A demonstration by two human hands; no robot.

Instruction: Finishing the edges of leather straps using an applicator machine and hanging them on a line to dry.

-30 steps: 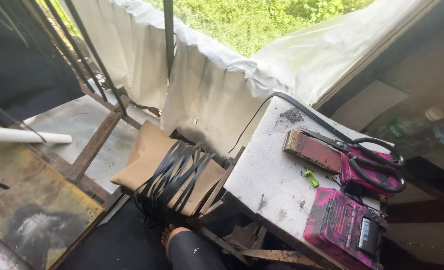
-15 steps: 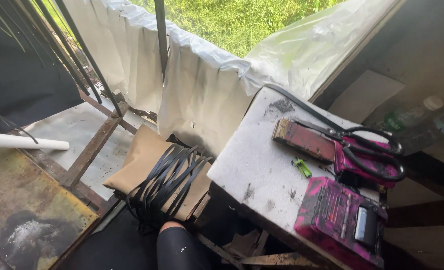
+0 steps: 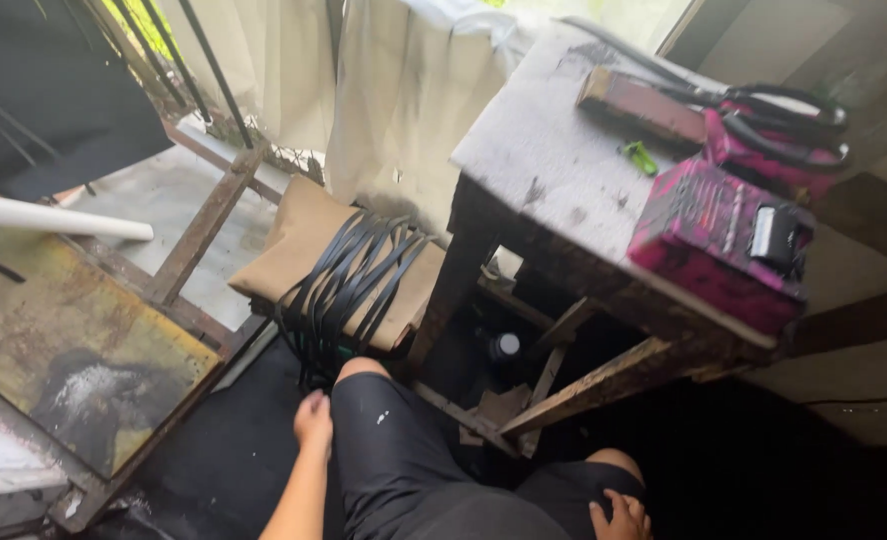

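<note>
The black straps (image 3: 349, 290) lie lengthwise just ahead of the left hand (image 3: 314, 420), which is loosely curled and empty; the right hand (image 3: 619, 515) rests empty on the knee.

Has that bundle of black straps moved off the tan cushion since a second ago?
No. The black straps still lie draped across the tan cushion, beside the table leg; only the camera view has shifted.
</note>
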